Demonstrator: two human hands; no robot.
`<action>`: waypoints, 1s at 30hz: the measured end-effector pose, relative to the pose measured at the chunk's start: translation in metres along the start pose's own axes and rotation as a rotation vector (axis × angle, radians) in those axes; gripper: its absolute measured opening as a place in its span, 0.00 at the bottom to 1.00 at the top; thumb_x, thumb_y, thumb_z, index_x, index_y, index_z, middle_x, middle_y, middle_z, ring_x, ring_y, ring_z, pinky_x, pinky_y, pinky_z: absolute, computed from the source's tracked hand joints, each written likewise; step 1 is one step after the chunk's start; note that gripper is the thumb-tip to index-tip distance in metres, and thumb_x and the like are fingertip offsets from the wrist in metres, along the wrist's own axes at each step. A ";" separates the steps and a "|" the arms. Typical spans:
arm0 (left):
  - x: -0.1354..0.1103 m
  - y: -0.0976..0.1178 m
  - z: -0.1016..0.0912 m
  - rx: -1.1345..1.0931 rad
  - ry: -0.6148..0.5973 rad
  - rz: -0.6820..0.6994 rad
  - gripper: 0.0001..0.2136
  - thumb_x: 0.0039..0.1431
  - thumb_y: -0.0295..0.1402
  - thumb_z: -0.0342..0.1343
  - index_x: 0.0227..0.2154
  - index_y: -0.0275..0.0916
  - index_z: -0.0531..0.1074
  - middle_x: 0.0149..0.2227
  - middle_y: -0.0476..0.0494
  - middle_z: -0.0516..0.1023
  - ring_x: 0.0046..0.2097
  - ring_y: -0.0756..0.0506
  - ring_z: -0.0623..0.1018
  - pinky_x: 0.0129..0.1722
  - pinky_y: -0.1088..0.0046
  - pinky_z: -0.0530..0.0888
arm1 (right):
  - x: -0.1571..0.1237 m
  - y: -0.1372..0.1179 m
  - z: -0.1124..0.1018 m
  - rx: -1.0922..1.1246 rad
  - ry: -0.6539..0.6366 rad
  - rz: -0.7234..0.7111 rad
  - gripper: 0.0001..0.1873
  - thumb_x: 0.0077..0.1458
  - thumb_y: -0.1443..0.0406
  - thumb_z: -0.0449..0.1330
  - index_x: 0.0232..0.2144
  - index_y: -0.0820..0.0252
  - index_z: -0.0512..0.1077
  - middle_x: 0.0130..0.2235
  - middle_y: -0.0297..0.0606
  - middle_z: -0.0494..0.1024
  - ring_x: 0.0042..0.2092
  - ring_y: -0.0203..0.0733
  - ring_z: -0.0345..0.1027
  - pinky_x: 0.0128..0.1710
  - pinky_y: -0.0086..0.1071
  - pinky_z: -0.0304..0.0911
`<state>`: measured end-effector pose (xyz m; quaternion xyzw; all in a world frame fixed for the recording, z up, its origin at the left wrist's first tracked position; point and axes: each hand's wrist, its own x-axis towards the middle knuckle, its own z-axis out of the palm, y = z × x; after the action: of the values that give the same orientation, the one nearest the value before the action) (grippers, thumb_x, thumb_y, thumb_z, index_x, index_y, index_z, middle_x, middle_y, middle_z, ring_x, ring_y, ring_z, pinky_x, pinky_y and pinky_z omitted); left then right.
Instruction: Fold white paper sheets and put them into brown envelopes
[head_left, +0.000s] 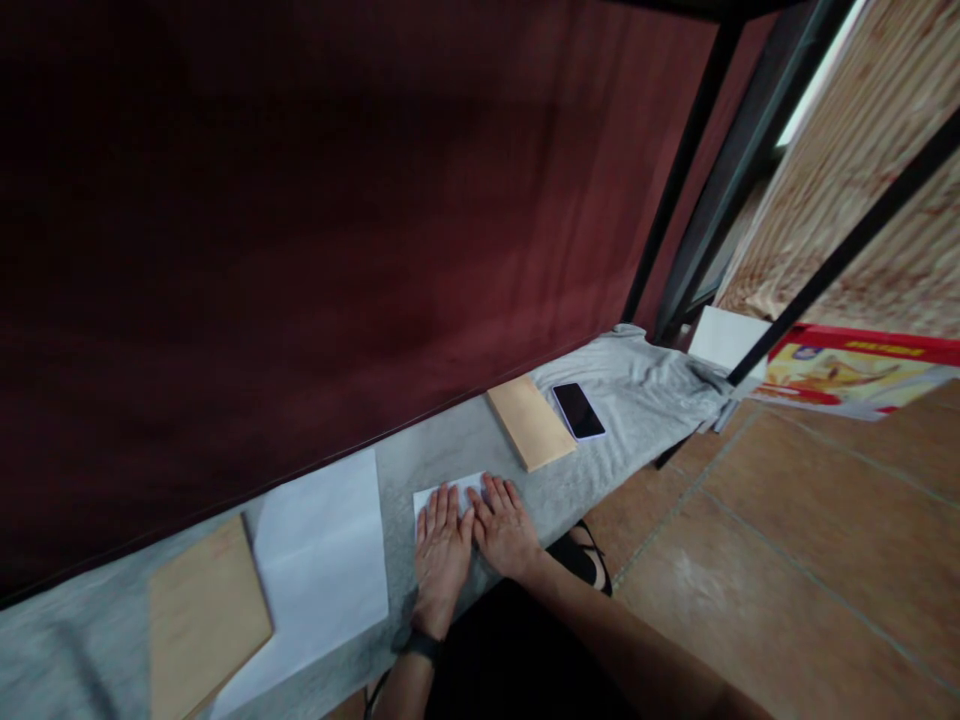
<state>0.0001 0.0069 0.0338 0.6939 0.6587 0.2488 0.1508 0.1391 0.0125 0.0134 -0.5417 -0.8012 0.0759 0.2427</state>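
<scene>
A small piece of white paper (424,497), perhaps folded, lies on the grey cloth-covered surface (442,440). Flat on its left part rests my left hand (441,545), fingers stretched out, with a dark band on the wrist. My right hand (506,525) presses on its right part, fingers extended, its thumb side close to my left hand. The hands cover most of the paper. Left of them is a larger white sheet (326,545) with a crease across it, partly under a brown envelope-like stack (206,620).
Beyond my right hand lie another tan stack (531,422) and a dark-screened phone (578,411). A dark red panel (337,250) rises along the back edge. Black metal bars (686,165) stand at the right, near a red and yellow box (840,370) above the tiled floor (750,560).
</scene>
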 end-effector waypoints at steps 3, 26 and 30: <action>-0.004 -0.010 -0.002 0.065 0.053 -0.042 0.28 0.66 0.41 0.43 0.65 0.34 0.61 0.70 0.30 0.57 0.72 0.35 0.53 0.70 0.48 0.44 | 0.004 0.001 -0.001 0.019 -0.001 0.015 0.26 0.68 0.60 0.52 0.65 0.57 0.63 0.69 0.48 0.58 0.69 0.56 0.51 0.67 0.53 0.46; -0.007 -0.013 0.007 0.555 0.092 -0.004 0.35 0.67 0.52 0.39 0.67 0.30 0.57 0.70 0.30 0.57 0.71 0.36 0.57 0.68 0.52 0.55 | 0.015 0.028 -0.011 -0.080 -0.102 -0.059 0.26 0.71 0.57 0.49 0.66 0.57 0.62 0.68 0.38 0.60 0.68 0.50 0.54 0.68 0.49 0.47; -0.006 -0.013 0.006 0.581 0.087 -0.001 0.36 0.67 0.53 0.39 0.67 0.30 0.57 0.70 0.30 0.57 0.71 0.35 0.57 0.68 0.52 0.55 | 0.020 0.029 -0.015 -0.076 -0.110 -0.047 0.25 0.71 0.58 0.49 0.66 0.58 0.63 0.68 0.39 0.62 0.68 0.51 0.54 0.68 0.49 0.46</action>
<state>-0.0074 0.0028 0.0208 0.6962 0.7086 0.0794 -0.0824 0.1644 0.0400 0.0214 -0.5267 -0.8280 0.0694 0.1795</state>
